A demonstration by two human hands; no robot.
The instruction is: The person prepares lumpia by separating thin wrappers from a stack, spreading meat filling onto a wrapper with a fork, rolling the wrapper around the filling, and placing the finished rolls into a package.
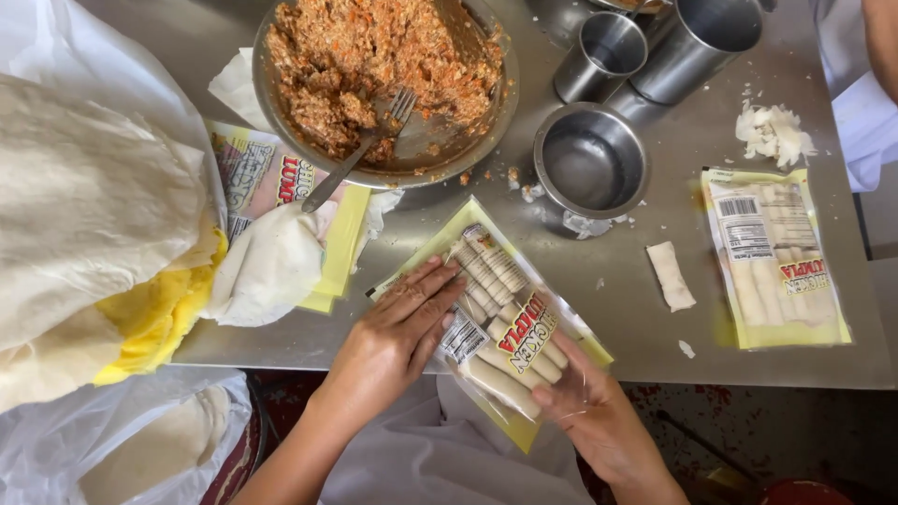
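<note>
Right now I am pressing my left hand (404, 323) flat, fingers spread, on the near left part of a clear and yellow packet of rolls (500, 313), which is lying at the front edge of the steel table (645, 337) and partly hanging over it. My right hand (585, 402) is resting open along the packet's near right edge, fingers stretched out against the film, gripping nothing that I can make out. Just behind the packet a small steel bowl (591, 161) is standing, and further back a wide steel dish of orange filling (383, 75) is holding a fork (360, 150). A single loose roll (671, 275) is lying to the right, between my packet and a second packet (774, 257). A pile of thin wrappers (89, 224) is sitting at the far left.
</note>
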